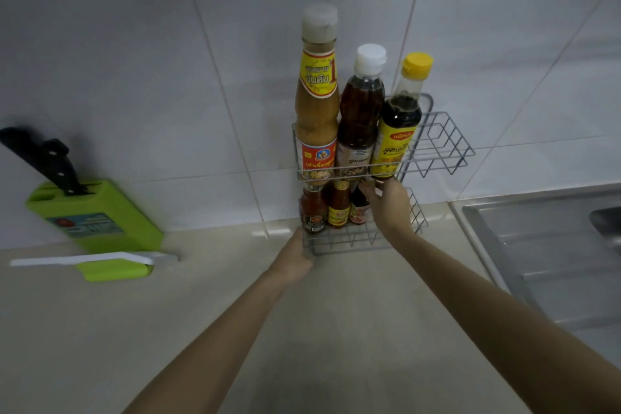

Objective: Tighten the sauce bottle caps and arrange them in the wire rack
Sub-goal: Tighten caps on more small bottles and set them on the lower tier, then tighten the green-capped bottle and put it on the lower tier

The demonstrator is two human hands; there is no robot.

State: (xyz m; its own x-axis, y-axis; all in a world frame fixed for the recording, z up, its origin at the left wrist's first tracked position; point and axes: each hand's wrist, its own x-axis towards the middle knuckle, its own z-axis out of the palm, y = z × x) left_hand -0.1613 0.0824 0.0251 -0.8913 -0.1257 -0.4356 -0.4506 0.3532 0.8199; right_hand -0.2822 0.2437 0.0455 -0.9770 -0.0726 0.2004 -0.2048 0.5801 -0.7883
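Reaching into the two-tier wire rack [447, 144] against the tiled wall, we see our right hand [389, 208] curled around the rightmost small bottle [358, 208] on the lower shelf, fingers closed on it, while our left hand [295, 257] grips the rack's lower front corner at 7 o'clock. Three tall bottles [359, 124] fill the upper shelf's left side, leaving open wire at 3 o'clock; bare counter [208, 329] lies toward 6 o'clock, the sink edge [487, 245] at 4 o'clock and a green knife block [97, 215] at 9 o'clock.
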